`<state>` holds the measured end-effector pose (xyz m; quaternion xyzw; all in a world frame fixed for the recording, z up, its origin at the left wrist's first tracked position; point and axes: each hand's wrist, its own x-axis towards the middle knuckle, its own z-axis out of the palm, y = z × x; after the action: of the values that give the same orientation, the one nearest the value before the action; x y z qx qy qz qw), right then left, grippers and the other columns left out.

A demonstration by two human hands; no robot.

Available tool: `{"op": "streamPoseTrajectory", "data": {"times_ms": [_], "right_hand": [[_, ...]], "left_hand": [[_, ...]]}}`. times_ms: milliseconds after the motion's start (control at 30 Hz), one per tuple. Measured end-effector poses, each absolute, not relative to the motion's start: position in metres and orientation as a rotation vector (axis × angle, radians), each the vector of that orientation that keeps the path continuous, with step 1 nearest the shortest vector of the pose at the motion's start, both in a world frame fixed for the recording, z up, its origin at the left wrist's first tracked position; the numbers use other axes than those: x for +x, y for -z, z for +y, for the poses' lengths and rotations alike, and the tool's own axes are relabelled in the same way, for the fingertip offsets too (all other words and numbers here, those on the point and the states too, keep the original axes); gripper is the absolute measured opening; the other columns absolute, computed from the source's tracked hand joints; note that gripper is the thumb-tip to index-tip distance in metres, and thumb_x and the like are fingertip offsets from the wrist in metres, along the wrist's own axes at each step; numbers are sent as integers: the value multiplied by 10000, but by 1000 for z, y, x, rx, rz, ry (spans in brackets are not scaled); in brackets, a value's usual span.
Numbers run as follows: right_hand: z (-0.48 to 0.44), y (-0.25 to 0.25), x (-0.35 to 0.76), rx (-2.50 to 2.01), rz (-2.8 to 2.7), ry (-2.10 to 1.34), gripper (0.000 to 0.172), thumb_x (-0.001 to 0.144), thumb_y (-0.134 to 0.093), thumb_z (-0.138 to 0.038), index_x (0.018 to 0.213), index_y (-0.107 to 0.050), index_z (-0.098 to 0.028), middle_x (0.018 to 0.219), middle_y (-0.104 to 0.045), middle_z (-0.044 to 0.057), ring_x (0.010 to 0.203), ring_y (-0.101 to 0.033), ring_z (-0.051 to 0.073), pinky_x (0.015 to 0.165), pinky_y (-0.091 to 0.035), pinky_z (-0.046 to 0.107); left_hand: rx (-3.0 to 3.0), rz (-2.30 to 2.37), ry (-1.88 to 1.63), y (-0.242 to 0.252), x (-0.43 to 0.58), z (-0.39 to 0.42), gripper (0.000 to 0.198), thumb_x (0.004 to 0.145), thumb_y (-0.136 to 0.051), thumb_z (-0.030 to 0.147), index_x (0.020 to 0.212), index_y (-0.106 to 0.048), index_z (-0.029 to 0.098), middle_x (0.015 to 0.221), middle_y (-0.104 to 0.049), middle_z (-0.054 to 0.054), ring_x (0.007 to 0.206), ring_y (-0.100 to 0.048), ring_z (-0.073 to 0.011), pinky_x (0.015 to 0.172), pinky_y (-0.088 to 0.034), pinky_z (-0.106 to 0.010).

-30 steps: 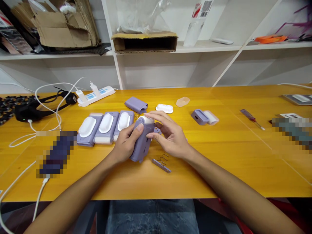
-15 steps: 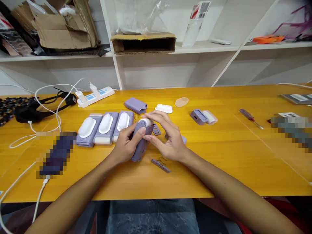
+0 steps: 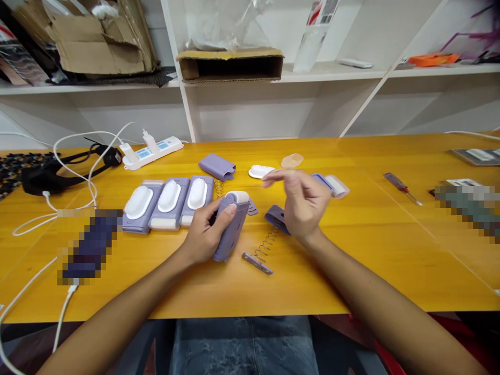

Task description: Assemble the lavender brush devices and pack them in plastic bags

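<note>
Lilac plastic housing (image 3: 229, 232), long axis tilted, white rounded end (image 3: 238, 197) up and away; wrapped in left-hand (image 3: 205, 229) fingers; right hand (image 3: 303, 203) empty, fingers half open

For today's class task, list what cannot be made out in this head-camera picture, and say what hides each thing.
Head view:
- The lilac device: its far side is hidden by the left hand holding it.
- The lilac part: partly hidden by the right hand.
- Two pixelated patches: the pixelation hides what they are.
- The clear container: its top is cut off by the upper edge.
</note>
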<state>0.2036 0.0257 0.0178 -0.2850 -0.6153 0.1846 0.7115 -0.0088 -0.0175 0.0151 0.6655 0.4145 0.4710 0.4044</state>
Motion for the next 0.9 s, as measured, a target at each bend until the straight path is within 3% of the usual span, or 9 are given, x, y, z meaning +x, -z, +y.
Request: {"op": "streamPoseTrajectory", "data": {"times_ms": [100, 333, 433, 533, 667, 800, 900], "right_hand": [[26, -12, 200, -583, -1650, -502, 310, 1123, -639, -497, 1119, -878, -299, 1176, -863, 72, 1161, -794, 299, 1079, -609, 566], [25, -8, 195, -560, -1822, -560, 419, 1126, -602, -598, 1354, -824, -325, 1408, -793, 96, 1333, -730, 311, 1187, -541, 590], [43, -6, 209, -690, -1828, -514, 403, 1137, -575, -586, 1297, -839, -327, 1401, -799, 85, 1358, -721, 305, 1219, -523, 592], [74, 3, 237, -970, -1792, -381, 275, 1082, -673, -483, 1161, -856, -292, 1280, -842, 97, 1257, -763, 321, 1153, -572, 586], [113, 23, 282, -1315, -1866, -190, 246, 996, -677, -365, 1138, -831, -236, 1282, -831, 161, 1276, -735, 393, 1163, -544, 652], [133, 35, 311, -1384, -1895, 3, 330, 999, -577, -291, 1229, -793, -194, 1357, -793, 203, 1324, -690, 406, 1208, -494, 642], [136, 38, 317, -1502, -1997, 149, 450, 1014, -499, -233, 1386, -726, -120, 1512, -700, 261, 1430, -607, 431, 1226, -451, 642]], "left_hand": [[1703, 1027, -1214, -16, -9, -16, 539, 1074, -607, 691, 1091, -779, 181, 865, -670, -29, 762, -561, -178, 687, -481, -302], [1663, 966, -1248, -15, -10, -13, 519, 1088, -624, 643, 1303, -753, 189, 995, -786, -56, 856, -690, -208, 754, -577, -315], [1647, 970, -1250, -15, -10, -13, 507, 1091, -622, 636, 1299, -762, 196, 1031, -799, -69, 892, -710, -219, 782, -595, -331], [1651, 1007, -1281, -15, -12, -14, 514, 1081, -638, 631, 1370, -752, 220, 1121, -797, -81, 942, -713, -231, 833, -607, -364], [1647, 1023, -1273, -17, -13, -15, 579, 1086, -637, 610, 1572, -634, 296, 930, -729, -23, 785, -642, -196, 741, -586, -359], [1626, 970, -1290, -18, -11, -14, 500, 1085, -637, 612, 1440, -667, 261, 1009, -763, -42, 808, -689, -192, 704, -590, -345], [1543, 927, -1310, -17, -8, -14, 457, 1064, -666, 637, 1279, -593, 240, 967, -776, -35, 748, -713, -181, 632, -558, -315]]}}
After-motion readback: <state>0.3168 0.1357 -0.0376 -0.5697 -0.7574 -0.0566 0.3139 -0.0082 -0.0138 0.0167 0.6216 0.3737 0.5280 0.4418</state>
